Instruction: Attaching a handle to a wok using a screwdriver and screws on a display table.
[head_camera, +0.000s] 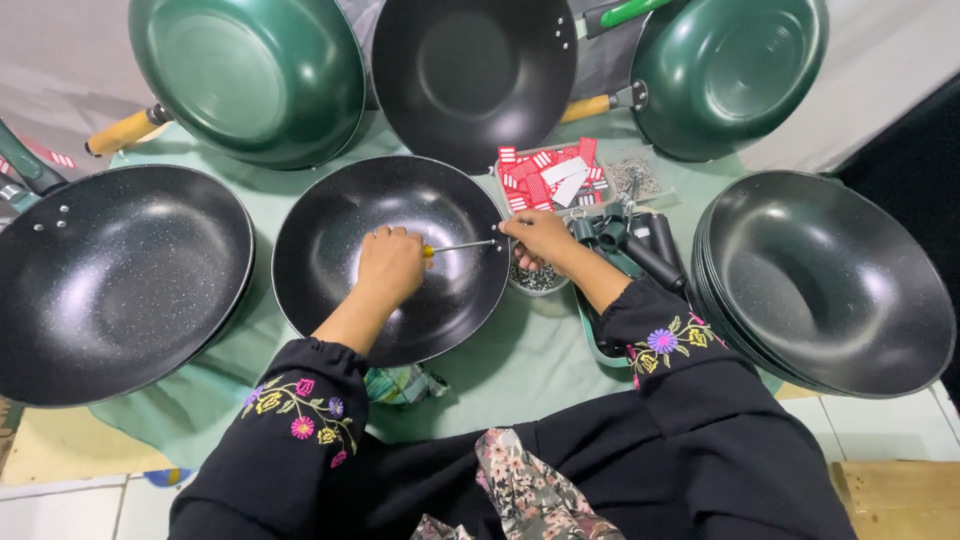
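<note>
Black wok (390, 255) sits centre on green cloth (520, 360). Left hand (390, 265) fisted round screwdriver (455, 247), tip at right rim. Right hand (540, 238) pinching something tiny there, looks like handle-screw step. Next up probably needs steady driving, rim held firm.

The black wok (390, 255) in the middle of the green cloth (520, 360) had a dark, speckled non-stick coating with a glossy sheen. The screwdriver (455, 247) showed a thin bright metal shaft. The green pans (250, 75) along the cloth's far edge looked smooth and glossy, with pale wooden handles (122, 132). The stacked black woks (825, 280) at the right edge shone softly. The black handles (645, 250) beside them seemed matt plastic, though blurred.
</note>
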